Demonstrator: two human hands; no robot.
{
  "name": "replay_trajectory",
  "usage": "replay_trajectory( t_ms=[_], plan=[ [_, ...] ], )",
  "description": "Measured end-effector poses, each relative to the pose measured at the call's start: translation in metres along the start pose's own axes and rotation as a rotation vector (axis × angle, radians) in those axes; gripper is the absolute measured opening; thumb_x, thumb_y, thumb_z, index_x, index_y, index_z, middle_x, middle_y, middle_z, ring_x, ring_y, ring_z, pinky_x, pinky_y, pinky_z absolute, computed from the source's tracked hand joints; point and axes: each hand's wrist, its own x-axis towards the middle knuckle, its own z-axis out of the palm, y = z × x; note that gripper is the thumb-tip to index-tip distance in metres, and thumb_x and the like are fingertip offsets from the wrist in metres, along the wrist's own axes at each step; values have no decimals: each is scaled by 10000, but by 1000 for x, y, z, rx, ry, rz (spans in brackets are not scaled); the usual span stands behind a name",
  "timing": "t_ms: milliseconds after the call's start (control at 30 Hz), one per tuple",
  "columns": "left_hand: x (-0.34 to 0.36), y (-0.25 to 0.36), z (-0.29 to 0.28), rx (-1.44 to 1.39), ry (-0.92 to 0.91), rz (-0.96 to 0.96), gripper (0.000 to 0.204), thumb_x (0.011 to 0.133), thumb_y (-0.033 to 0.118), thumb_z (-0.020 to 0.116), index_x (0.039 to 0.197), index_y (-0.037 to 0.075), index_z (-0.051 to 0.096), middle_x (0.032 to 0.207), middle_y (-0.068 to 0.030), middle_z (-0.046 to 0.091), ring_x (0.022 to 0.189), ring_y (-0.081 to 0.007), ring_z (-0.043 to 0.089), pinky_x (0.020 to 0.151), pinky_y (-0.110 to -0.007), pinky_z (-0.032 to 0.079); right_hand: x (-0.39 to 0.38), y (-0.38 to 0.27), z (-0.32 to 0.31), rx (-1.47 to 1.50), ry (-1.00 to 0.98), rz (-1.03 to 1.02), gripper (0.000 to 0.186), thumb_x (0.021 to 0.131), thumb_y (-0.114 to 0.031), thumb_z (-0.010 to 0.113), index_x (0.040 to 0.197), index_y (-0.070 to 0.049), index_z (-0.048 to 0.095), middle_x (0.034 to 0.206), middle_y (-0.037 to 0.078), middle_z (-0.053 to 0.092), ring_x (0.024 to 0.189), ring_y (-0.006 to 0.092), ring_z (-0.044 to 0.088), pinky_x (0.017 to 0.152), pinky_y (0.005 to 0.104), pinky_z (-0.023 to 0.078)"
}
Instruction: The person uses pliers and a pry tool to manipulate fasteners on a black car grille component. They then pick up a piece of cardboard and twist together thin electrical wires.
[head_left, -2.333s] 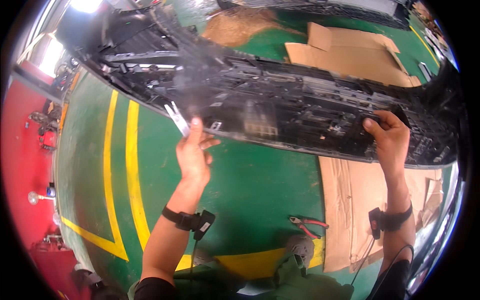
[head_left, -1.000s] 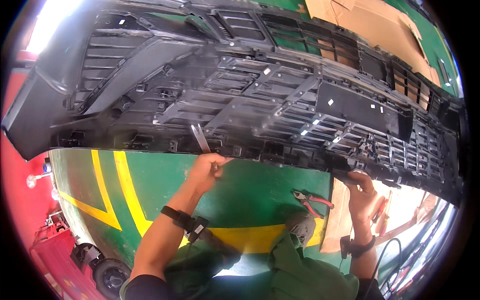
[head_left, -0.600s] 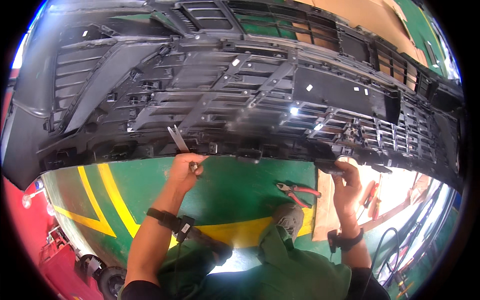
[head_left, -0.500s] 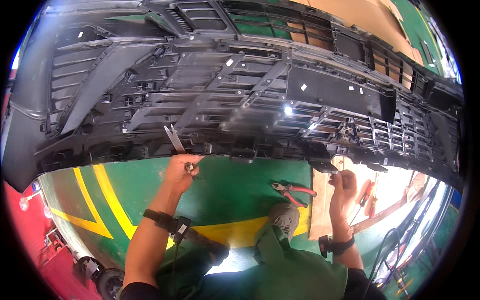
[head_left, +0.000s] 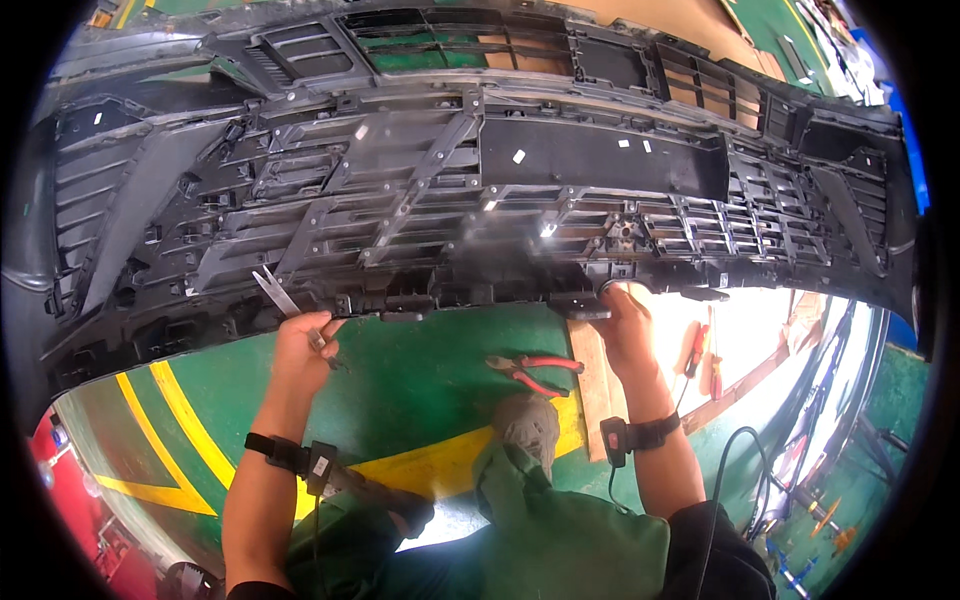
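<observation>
Left hand [head_left: 302, 348]: fingers clamped round the shank of a flat, forked metal tool [head_left: 275, 292]. Fork points up and away from the knuckles, probably held so to leave the tip free; whether it touches anything, cannot tell.

Right hand [head_left: 632, 335]: fingers bent at the lower edge of a large black slatted panel [head_left: 590, 165], just beside a projecting black tab [head_left: 580, 306]. Whether they pinch the edge or merely rest there, cannot tell; the contact perhaps steadies it.

Panel spans the whole stretch beyond both hands, ribbed face toward the person, near edge at the fingertips, likely to put that edge within easy reach.

Nearer the body, between the hands: red-handled pliers [head_left: 535, 370] on the green floor [head_left: 430, 365], jaws toward the left hand. Just right of the right fingers: two red-handled screwdrivers [head_left: 705, 365], apparently parked close by.
</observation>
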Motion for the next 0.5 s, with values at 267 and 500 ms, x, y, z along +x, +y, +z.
replay_trajectory(
  t_ms=[267,500],
  plan=[
    [2,0,-1,-20,24,-6,127,793,42,677,820,62,554,856,-62,576,982,-280,651,468,-278,350,-15,12,18,66,-49,101,257,1009,-190,545,1124,20,635,961,118,713,794,184,687,707,293,573],
    [-1,0,2,-7,28,10,131,788,40,675,802,72,549,827,-55,574,973,-279,651,472,-272,349,-17,14,18,-58,-81,38,289,1004,-238,563,1130,11,642,914,82,714,740,139,668,671,270,563]
  ],
)
